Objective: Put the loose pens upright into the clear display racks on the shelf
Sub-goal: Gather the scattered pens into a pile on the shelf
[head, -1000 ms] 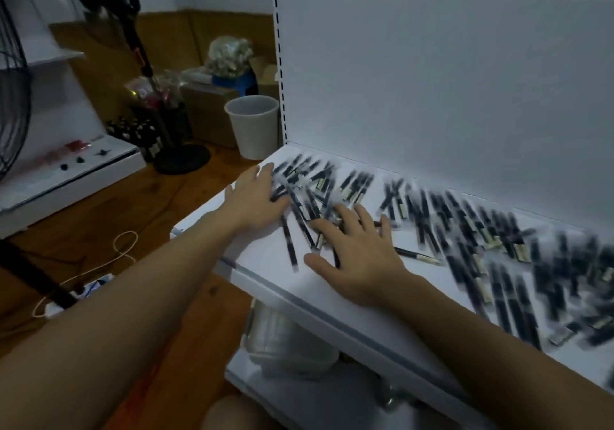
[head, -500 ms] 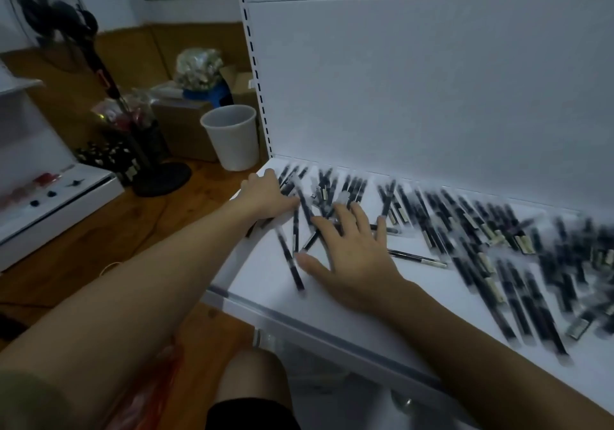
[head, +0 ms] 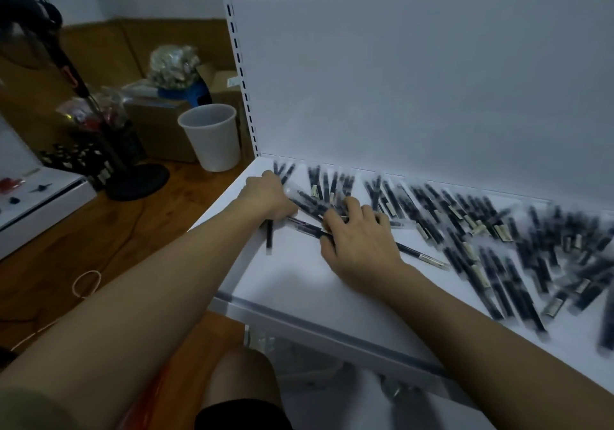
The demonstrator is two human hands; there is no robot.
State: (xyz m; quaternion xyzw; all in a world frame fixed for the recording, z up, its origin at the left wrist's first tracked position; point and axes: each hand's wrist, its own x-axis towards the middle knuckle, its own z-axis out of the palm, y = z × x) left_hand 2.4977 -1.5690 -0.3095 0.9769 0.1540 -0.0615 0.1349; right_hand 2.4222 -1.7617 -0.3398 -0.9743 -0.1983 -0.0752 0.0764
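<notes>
Barely begun — pens (head: pixel 481 263) all lay flat on the shelf (head: pixel 299 283), no rack visible. Left hand (head: pixel 269 193) clutched several by its left edge; right hand (head: pixel 358 243) — grip unclear.

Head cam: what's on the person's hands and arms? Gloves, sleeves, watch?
No gloves, rings or watch show on the left hand or right hand. Both forearms are uncovered. An olive-green sleeve edge shows on the left upper arm; none shows on the right.
</notes>
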